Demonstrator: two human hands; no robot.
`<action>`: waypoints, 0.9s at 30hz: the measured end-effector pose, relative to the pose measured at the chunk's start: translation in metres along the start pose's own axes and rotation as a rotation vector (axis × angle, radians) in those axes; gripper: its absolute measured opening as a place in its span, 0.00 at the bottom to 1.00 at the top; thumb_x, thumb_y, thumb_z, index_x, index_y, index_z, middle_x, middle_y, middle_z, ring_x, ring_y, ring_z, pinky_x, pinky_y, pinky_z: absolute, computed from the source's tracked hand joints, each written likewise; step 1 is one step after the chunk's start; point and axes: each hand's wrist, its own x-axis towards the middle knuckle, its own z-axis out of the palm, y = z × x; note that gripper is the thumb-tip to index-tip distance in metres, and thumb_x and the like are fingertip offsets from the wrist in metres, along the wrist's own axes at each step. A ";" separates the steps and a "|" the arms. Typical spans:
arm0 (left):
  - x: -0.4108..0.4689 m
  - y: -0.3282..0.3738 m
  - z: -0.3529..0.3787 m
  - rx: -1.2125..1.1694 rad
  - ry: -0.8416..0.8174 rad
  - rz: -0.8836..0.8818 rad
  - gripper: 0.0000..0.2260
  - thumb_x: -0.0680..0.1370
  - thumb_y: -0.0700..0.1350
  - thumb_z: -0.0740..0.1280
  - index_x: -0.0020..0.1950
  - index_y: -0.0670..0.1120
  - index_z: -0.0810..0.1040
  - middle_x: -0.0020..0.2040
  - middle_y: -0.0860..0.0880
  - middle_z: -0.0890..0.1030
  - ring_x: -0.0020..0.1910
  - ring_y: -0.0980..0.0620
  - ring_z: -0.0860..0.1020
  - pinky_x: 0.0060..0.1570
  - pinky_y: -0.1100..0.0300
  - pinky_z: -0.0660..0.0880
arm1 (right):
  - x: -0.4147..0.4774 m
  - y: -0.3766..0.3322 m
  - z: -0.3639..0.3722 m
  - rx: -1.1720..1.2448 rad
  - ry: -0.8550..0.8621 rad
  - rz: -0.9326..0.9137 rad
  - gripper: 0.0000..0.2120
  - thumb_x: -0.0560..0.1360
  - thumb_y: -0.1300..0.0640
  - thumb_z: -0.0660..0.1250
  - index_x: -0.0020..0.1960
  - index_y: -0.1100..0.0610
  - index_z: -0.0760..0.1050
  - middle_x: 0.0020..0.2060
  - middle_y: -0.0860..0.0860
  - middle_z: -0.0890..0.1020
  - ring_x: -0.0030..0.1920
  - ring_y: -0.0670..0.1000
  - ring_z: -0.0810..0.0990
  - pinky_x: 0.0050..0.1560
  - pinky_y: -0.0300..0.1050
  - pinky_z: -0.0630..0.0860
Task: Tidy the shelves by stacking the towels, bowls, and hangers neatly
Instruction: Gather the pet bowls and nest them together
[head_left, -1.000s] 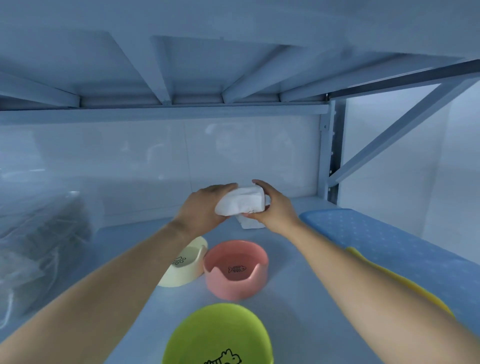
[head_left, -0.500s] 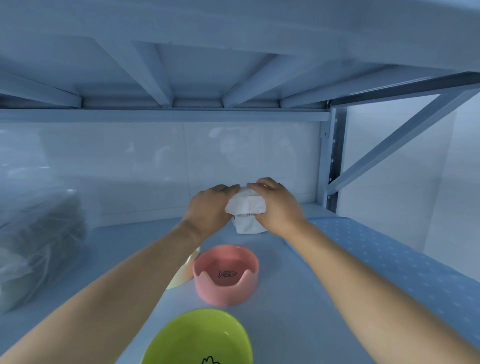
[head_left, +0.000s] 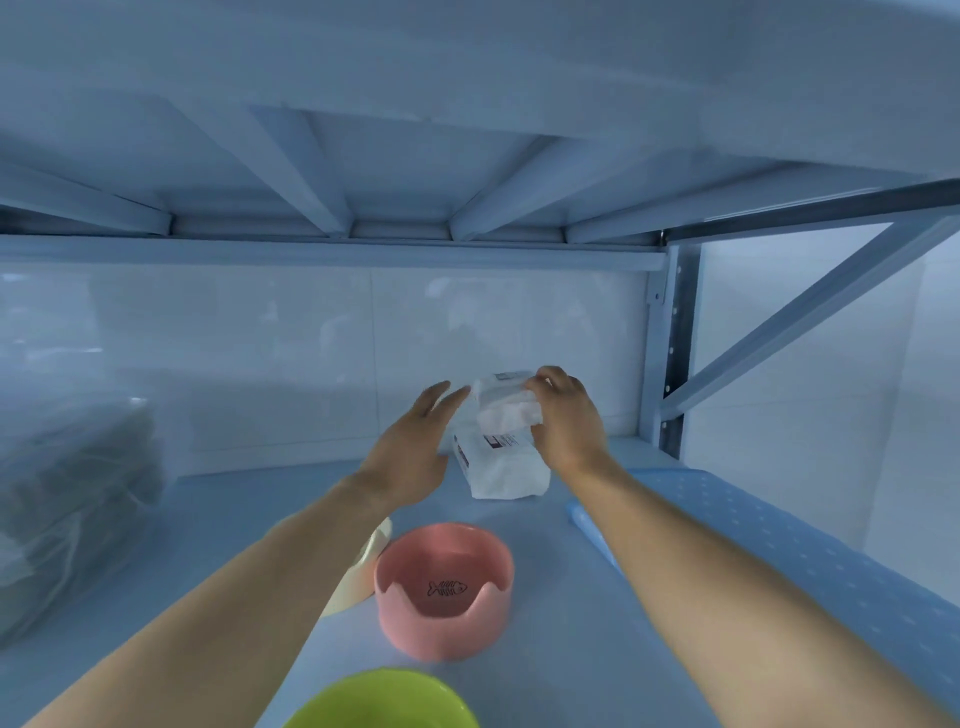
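Observation:
Two white wrapped towel packs stand stacked at the back of the shelf: the upper pack (head_left: 503, 406) sits on the lower pack (head_left: 501, 467). My right hand (head_left: 566, 415) grips the upper pack from its right side. Just left of the packs my left hand (head_left: 413, 449) hovers with straight fingers, holding nothing. In front stands a pink bowl (head_left: 444, 587) with a fishbone drawing. A cream bowl (head_left: 358, 574) peeks out from under my left forearm. A green bowl (head_left: 382, 701) lies at the bottom edge.
A clear plastic bag with dark contents (head_left: 67, 499) fills the left end of the shelf. A blue dotted mat (head_left: 769, 551) covers the right side. The upper shelf's ribs (head_left: 322, 197) hang low overhead, and a metal post with a diagonal brace (head_left: 675, 343) stands at the back right.
The upper towel pack has been set down on the lower pack. My left hand has let go of it and opened, drawing slightly left. My right hand keeps its grip.

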 end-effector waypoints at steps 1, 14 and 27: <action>-0.004 -0.006 0.003 0.022 -0.045 -0.012 0.34 0.74 0.39 0.65 0.76 0.52 0.54 0.77 0.50 0.51 0.71 0.48 0.64 0.66 0.56 0.66 | -0.002 0.002 0.007 -0.009 -0.036 0.011 0.24 0.68 0.73 0.61 0.61 0.56 0.71 0.63 0.49 0.70 0.60 0.53 0.69 0.52 0.47 0.74; -0.028 -0.022 0.012 0.047 -0.205 -0.069 0.23 0.74 0.49 0.68 0.68 0.51 0.69 0.72 0.49 0.63 0.71 0.53 0.62 0.67 0.64 0.57 | -0.002 -0.010 0.037 -0.228 -0.306 0.027 0.29 0.72 0.46 0.69 0.67 0.56 0.63 0.63 0.52 0.69 0.61 0.56 0.69 0.47 0.50 0.72; -0.025 -0.012 0.014 0.027 -0.303 -0.058 0.20 0.75 0.51 0.66 0.67 0.52 0.70 0.68 0.52 0.70 0.67 0.54 0.68 0.66 0.63 0.61 | 0.000 -0.002 0.037 -0.040 -0.341 0.019 0.23 0.76 0.65 0.54 0.67 0.47 0.69 0.68 0.49 0.68 0.70 0.53 0.61 0.67 0.53 0.62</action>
